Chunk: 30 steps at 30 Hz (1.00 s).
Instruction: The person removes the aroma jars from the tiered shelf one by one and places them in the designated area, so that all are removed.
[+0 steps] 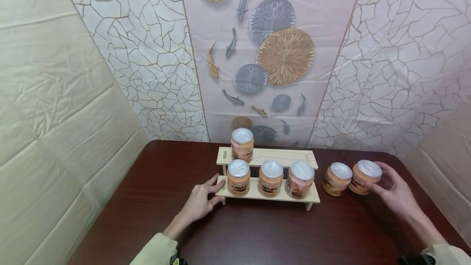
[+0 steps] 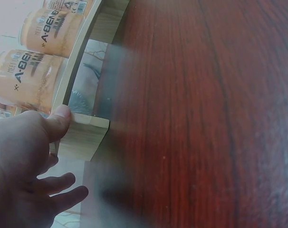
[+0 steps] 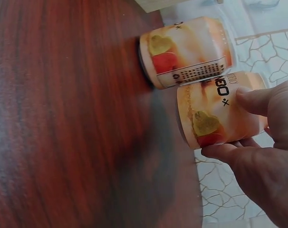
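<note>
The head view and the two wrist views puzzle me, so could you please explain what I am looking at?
Of course. There is no machine here: these are a person's bare hands, the left hand and the right hand.

The large picture comes from a camera worn on the head, looking forward and down. Each smaller one comes from a camera on one wrist, watching that hand up close, so things look tilted.

On the dark table stands a wooden rack with two levels: one jar above, three below. Two more stand side by side to its right.

The left hand grips the left end of the rack's lower level. The right hand holds the outermost jar; I cannot tell whether it is lifted.
</note>
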Tool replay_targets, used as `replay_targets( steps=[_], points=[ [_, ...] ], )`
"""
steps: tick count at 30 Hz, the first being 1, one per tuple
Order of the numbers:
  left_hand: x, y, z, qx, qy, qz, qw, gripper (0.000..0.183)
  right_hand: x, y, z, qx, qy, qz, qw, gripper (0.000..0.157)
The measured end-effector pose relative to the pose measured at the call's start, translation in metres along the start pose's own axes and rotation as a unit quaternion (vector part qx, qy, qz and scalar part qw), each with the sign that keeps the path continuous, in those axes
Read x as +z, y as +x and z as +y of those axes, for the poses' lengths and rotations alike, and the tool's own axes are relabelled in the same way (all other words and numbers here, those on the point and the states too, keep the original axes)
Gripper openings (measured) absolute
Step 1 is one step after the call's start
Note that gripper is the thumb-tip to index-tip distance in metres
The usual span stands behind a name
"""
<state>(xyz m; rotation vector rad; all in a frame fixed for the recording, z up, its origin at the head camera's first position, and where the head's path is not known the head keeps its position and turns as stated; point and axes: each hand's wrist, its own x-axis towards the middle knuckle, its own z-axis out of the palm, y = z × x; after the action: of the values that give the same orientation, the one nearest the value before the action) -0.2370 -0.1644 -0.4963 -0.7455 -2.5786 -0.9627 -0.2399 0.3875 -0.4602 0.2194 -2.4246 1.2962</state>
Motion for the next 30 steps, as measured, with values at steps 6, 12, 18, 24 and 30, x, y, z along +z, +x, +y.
replay_targets(
  steps=[6, 12, 18, 24, 30],
  points=[
    [0.001, 0.0, -0.001, 0.0, -0.001, 0.0, 1.0, 0.048, 0.004, -0.005, 0.008, 0.013, -0.009, -0.004, 1.0, 0.069],
    [0.001, 0.0, -0.001, 0.001, -0.004, 0.001, 1.0, 0.048, 0.005, -0.009, 0.011, 0.023, -0.019, -0.009, 1.0, 0.071],
    [0.001, 0.0, 0.0, 0.001, -0.004, 0.001, 1.0, 0.048, 0.01, -0.011, 0.012, 0.032, -0.029, -0.01, 0.999, 0.07],
    [0.001, 0.0, 0.0, 0.003, -0.002, 0.002, 1.0, 0.048, 0.012, -0.014, 0.014, 0.032, -0.013, -0.005, 0.999, 0.07],
    [0.0, 0.0, 0.0, 0.001, -0.001, 0.001, 1.0, 0.048, 0.013, -0.014, 0.017, 0.016, 0.018, -0.002, 1.0, 0.07]
  ],
)
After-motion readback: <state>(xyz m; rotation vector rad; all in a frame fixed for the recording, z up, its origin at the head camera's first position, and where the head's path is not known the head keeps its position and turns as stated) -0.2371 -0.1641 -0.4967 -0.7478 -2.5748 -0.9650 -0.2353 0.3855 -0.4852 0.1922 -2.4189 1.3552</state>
